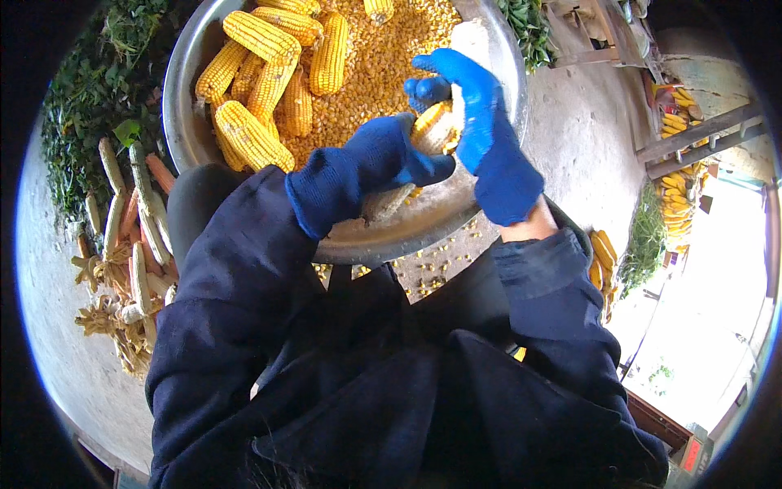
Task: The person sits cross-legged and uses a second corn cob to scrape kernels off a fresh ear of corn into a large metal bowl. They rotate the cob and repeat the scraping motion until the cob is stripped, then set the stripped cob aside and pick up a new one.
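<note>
My left hand (391, 150), in a blue knitted work glove, grips a partly shelled corn cob (432, 131) over a wide metal basin (391, 247). My right hand (473, 113), gloved alike, is at the cob's right side with its fingers curved; it seems to press something pale, perhaps a bare cob, against the kernels. Loose corn kernels (372, 67) fill much of the basin, and several unshelled yellow ears (253, 137) are heaped at its left. Below my left hand, part of a pale cob (388, 202) shows, partly hidden by the glove.
Bare cobs (143, 202) and dry husks (113, 272) lie on the concrete floor at left, beside leafy green plants (79, 134). Kernels are scattered on the floor (434, 269) below the basin. More corn ears (603, 257) are at right, near a wooden ladder-like frame (702, 140).
</note>
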The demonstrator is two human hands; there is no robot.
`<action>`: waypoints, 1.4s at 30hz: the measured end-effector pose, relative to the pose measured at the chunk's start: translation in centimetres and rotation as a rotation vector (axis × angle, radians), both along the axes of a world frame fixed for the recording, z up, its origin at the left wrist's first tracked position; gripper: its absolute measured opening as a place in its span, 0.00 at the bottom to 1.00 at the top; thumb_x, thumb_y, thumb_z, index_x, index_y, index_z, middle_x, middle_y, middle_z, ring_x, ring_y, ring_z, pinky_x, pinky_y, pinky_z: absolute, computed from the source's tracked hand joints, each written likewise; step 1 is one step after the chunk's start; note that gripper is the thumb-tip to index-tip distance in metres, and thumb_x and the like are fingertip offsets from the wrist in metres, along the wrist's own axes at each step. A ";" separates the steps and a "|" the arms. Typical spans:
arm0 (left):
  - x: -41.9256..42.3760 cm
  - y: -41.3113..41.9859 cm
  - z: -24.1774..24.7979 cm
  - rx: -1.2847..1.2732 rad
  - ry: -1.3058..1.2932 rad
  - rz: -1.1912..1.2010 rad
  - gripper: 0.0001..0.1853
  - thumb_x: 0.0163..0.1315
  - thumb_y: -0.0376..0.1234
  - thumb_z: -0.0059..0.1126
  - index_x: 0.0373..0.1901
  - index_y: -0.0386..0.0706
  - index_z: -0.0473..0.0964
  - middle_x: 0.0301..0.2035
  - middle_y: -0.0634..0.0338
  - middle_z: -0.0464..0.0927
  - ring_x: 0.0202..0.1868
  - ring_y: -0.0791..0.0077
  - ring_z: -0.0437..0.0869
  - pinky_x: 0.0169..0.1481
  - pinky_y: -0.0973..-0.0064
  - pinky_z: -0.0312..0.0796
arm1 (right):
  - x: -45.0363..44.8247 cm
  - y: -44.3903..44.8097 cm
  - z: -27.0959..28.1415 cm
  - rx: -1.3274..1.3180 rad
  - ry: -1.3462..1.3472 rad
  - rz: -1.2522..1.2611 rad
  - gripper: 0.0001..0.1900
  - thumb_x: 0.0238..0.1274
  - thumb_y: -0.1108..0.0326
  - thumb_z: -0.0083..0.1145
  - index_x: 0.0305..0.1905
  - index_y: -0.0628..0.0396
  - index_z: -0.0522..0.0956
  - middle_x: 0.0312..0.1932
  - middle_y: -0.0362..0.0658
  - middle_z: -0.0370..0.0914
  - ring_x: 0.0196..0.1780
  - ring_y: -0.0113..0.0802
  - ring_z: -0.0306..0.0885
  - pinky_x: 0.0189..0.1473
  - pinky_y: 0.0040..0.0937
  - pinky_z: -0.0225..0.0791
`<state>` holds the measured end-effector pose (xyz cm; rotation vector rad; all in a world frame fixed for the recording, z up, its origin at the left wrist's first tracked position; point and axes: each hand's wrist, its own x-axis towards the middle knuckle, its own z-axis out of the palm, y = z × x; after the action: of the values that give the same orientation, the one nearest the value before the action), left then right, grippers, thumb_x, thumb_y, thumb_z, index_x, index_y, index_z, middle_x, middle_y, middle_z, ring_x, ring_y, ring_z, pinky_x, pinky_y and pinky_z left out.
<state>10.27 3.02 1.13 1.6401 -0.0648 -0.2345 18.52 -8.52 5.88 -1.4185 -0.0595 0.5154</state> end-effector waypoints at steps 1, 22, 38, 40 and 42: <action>0.6 -0.1 -0.1 -0.195 0.071 -0.076 0.24 0.52 0.44 0.69 0.43 0.35 0.78 0.32 0.54 0.82 0.35 0.68 0.85 0.40 0.70 0.75 | 0.5 -0.5 0.4 0.094 0.030 -0.022 0.20 0.63 0.55 0.54 0.47 0.62 0.79 0.37 0.48 0.81 0.40 0.38 0.82 0.44 0.32 0.75; 1.5 0.0 2.2 -0.542 0.388 -0.130 0.31 0.55 0.40 0.70 0.56 0.34 0.69 0.44 0.55 0.80 0.45 0.72 0.83 0.52 0.75 0.75 | 0.1 -0.3 1.0 -0.063 -0.096 -0.002 0.22 0.65 0.53 0.49 0.49 0.61 0.79 0.39 0.51 0.82 0.43 0.40 0.82 0.49 0.34 0.75; -0.2 3.2 4.9 -0.690 0.442 -0.251 0.25 0.62 0.42 0.58 0.56 0.40 0.67 0.36 0.55 0.81 0.29 0.70 0.84 0.26 0.74 0.77 | 0.9 -2.3 3.3 0.134 -0.565 0.223 0.20 0.66 0.60 0.51 0.56 0.62 0.76 0.54 0.47 0.78 0.57 0.36 0.76 0.61 0.33 0.66; -0.4 2.1 4.9 -0.579 0.454 -0.184 0.23 0.62 0.41 0.58 0.55 0.40 0.67 0.35 0.56 0.81 0.28 0.70 0.84 0.25 0.74 0.77 | 0.8 -2.1 2.7 0.097 -0.447 0.202 0.21 0.66 0.58 0.52 0.56 0.61 0.76 0.53 0.48 0.78 0.56 0.35 0.76 0.60 0.32 0.67; -0.7 -0.3 5.8 -0.206 0.419 -0.071 0.23 0.61 0.42 0.58 0.53 0.39 0.67 0.34 0.53 0.77 0.26 0.63 0.83 0.28 0.68 0.75 | -0.7 -1.3 2.7 -0.083 -0.398 0.030 0.22 0.65 0.55 0.53 0.55 0.61 0.76 0.52 0.48 0.78 0.55 0.36 0.77 0.58 0.34 0.70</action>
<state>9.54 2.68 6.90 1.3578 0.1669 -0.6013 17.84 -9.87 8.58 -1.5868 -0.3827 0.2560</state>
